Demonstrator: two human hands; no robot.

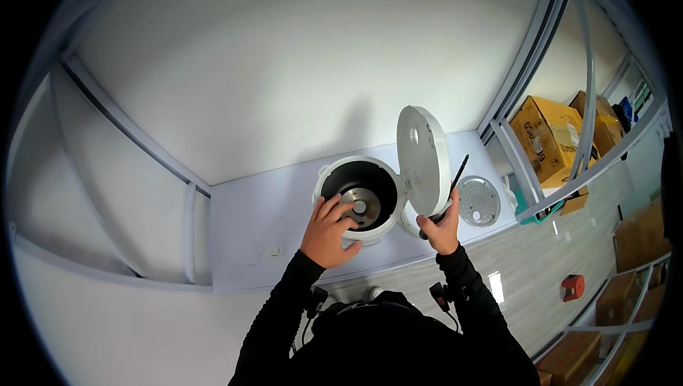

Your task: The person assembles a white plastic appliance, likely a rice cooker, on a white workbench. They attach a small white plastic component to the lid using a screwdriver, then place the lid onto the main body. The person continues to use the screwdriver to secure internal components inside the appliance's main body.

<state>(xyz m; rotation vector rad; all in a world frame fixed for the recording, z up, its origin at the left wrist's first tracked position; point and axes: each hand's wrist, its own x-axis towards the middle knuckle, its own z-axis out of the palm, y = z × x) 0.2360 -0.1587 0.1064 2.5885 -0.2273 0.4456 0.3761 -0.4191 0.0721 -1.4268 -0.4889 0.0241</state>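
An electric cooker [356,175] with a white body and dark inner wall stands on the white counter. Its round metal heating plate [371,201] shows at the bottom. The white lid [423,158] is hinged up on the right side. My left hand [329,233] is over the near left rim, fingers spread, holding nothing; whether the fingertips touch the cooker I cannot tell. Beside the lid's lower edge, my right hand [442,229] is closed round a slim black tool [461,170], its thin end pointing up and away. Its exact kind is unclear.
A round, perforated grey disc [479,202] lies right of my right hand. A pale round piece [410,221] is partly hidden behind the lid. The counter [263,208] meets a wall behind. Cardboard boxes [544,140], a teal crate [538,213] and a red stool [573,287] are at right.
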